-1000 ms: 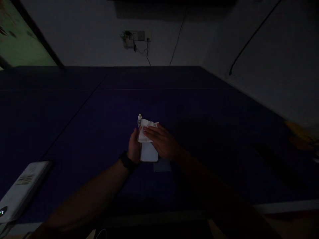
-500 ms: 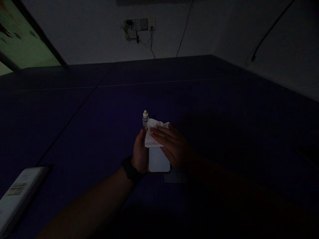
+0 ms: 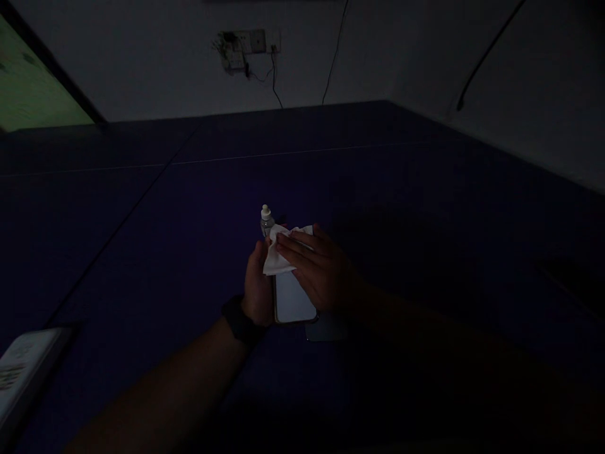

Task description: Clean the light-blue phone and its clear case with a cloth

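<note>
My left hand (image 3: 258,290), with a dark band at its wrist, is wrapped round the left side of a phone (image 3: 295,299). The phone has a pale, bright face and a dark rim. A white tissue (image 3: 276,258) covers its upper part. My right hand (image 3: 319,268) presses the tissue against the phone, fingers stretched across it; its thumb is hard to make out. Just beyond the tissue stands a small clear bottle (image 3: 266,221) with a white cap, its lower part hidden. Under the phone's lower right corner lies a flat, dark grey object (image 3: 327,331).
Everything rests on a dark blue surface (image 3: 155,265) with a seam running across it. A white box-like object (image 3: 23,366) with printing lies at the left. Sockets with cables (image 3: 243,44) are on the far wall, and a dark cable (image 3: 486,60) hangs at the right.
The whole view has shifted a little, so things sit slightly further left and higher. Both hands keep their hold, and the tissue still covers the phone's upper part.
</note>
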